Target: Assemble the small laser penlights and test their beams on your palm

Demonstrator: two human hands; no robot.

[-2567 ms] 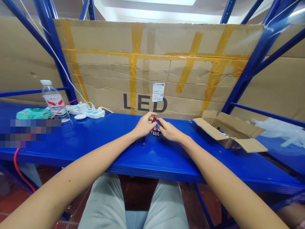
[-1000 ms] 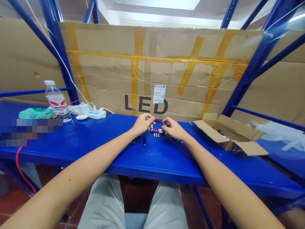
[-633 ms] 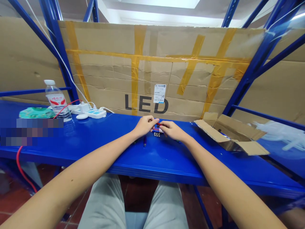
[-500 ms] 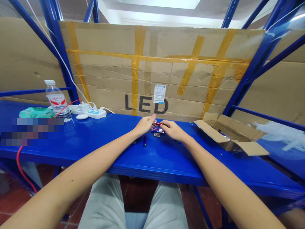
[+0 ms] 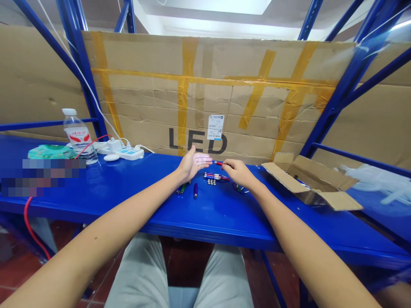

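Note:
My left hand (image 5: 192, 163) is turned palm up with the fingers stretched out, and a small round metal piece rests on the palm. My right hand (image 5: 236, 172) pinches a thin red pen-like stick (image 5: 219, 163) that points at the left palm. On the blue shelf (image 5: 128, 192) between the hands lie more small pen-like sticks (image 5: 215, 176) and several small silver button cells (image 5: 211, 182). A green stick (image 5: 183, 188) and a purple stick (image 5: 195, 190) lie just under my left wrist.
An open cardboard box (image 5: 313, 179) stands to the right. At the left are a water bottle (image 5: 76, 135), a white power strip (image 5: 123, 151) with cables, and a green pack (image 5: 51, 152). A taped cardboard sheet marked LED (image 5: 205, 94) walls the back.
The hands were pressed together on the red stick. Now my left hand has let go and opened palm up, and my right hand has drawn the stick a little to the right.

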